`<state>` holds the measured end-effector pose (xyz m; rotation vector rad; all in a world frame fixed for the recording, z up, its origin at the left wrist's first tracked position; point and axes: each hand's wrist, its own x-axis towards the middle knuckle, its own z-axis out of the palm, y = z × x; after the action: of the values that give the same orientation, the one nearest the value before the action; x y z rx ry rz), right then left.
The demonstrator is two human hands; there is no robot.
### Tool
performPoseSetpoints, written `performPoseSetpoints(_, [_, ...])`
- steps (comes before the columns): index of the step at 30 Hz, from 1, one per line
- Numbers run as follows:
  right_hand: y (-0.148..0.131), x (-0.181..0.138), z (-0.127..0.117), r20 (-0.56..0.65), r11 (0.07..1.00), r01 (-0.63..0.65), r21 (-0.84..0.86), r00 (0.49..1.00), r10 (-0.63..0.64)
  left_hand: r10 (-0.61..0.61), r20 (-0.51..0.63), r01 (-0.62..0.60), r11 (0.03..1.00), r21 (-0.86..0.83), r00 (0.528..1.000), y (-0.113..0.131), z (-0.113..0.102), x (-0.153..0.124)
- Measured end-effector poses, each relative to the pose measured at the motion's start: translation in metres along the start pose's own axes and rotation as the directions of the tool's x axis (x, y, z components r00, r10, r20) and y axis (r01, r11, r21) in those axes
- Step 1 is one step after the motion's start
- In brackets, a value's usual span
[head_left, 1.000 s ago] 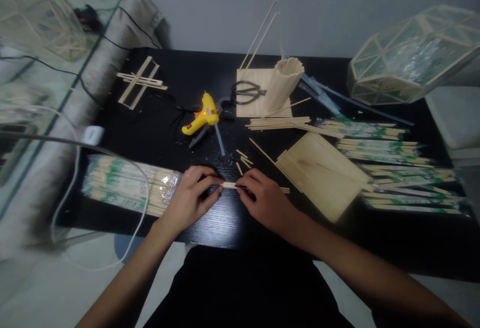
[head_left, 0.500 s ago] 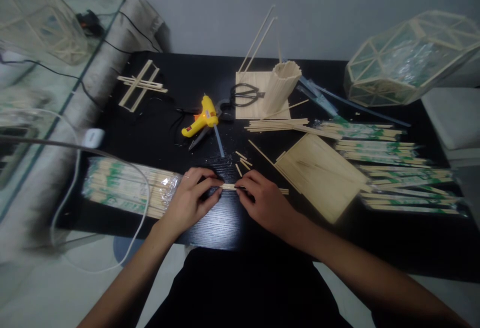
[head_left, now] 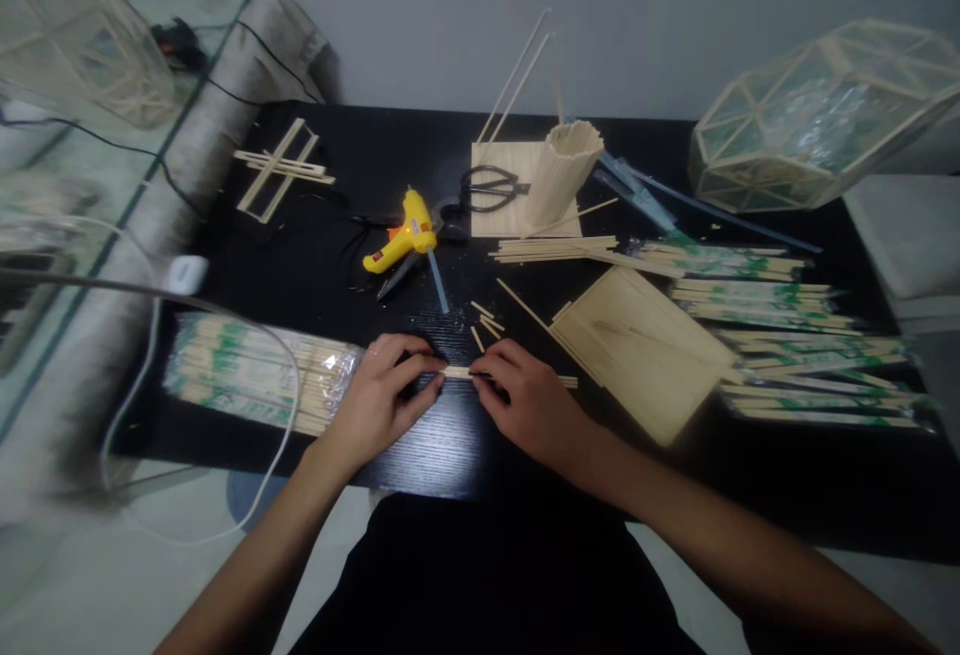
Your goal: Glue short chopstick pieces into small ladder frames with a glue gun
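Observation:
Both hands rest on the black table (head_left: 420, 445) near its front edge. My left hand (head_left: 382, 397) pinches the left end of a thin wooden stick (head_left: 456, 372) that lies flat on the table. My right hand (head_left: 525, 400) presses and grips the same stick from the right, and the stick's far end pokes out past my right hand's knuckles. A few short cut stick pieces (head_left: 484, 320) lie just behind my fingers. A yellow glue gun (head_left: 401, 235) with a lit orange light stands further back.
A bag of chopsticks (head_left: 255, 370) lies left of my hands; a flat wooden panel (head_left: 645, 345) and wrapped chopstick bundles (head_left: 780, 335) lie right. Black scissors (head_left: 487, 185), a stick cup (head_left: 562, 170), a stick cross (head_left: 281, 167) and a faceted stick frame (head_left: 825, 120) sit behind. Cables run along the left.
The hands keep the same grip on the stick. Only the view shifted slightly downward between the earliest frame and now.

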<state>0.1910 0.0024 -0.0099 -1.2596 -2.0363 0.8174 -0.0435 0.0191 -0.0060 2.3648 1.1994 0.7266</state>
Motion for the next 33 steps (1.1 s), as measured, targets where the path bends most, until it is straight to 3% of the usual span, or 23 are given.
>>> performPoseSetpoints(33, [0.0003,-0.0004,0.0001,0.016,1.0,0.0,-0.008,1.0,0.0,0.0,0.013,0.0,1.0,0.001,1.0,-0.0005,-0.0003,-0.0001])
